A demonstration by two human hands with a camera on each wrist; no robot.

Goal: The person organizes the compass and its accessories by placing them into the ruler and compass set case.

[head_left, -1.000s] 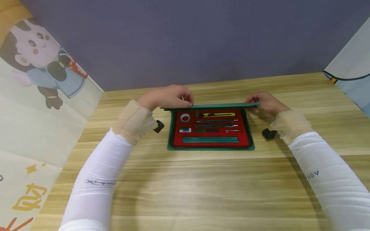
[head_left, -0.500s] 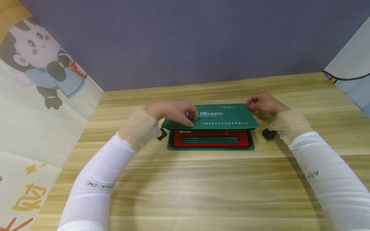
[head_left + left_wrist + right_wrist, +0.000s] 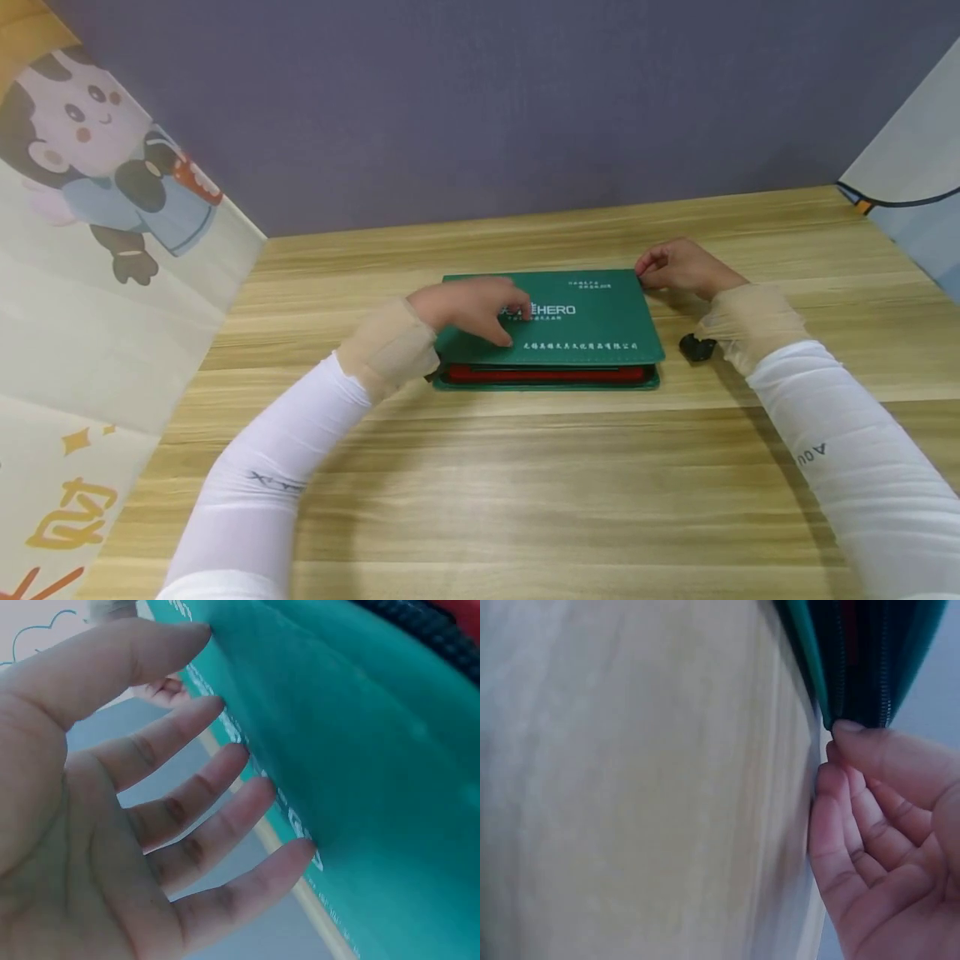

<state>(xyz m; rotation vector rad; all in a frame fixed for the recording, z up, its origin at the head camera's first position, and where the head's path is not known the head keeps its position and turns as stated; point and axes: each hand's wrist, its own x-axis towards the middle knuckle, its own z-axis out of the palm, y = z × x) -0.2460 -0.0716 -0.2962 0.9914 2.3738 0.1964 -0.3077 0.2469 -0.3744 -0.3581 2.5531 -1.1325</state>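
A green zip case (image 3: 615, 321) with white lettering lies on the table. Its lid is down at the back and slightly raised along the front, where a strip of red lining (image 3: 551, 375) shows. With fingers spread, my left hand (image 3: 480, 308) rests on the left half of the lid; the left wrist view has its fingertips (image 3: 300, 847) on the green cover. At the far right corner my right hand (image 3: 686, 267) pinches the case's edge between thumb and fingers, right where the zipper teeth (image 3: 886, 694) end. Whether a zipper pull is in that pinch is hidden.
The wood-grain table (image 3: 525, 483) runs back to a grey-purple panel (image 3: 525, 125). A white wall with a cartoon figure (image 3: 142, 183) stands at left. A black piece (image 3: 697, 347) sits by my right wrist, and a dark cable (image 3: 900, 202) hangs at far right.
The lid has swung toward me and down over the red tray, hiding the drawing tools. My left hand moved with it, nearer and to the right. My right hand stays at the corner.
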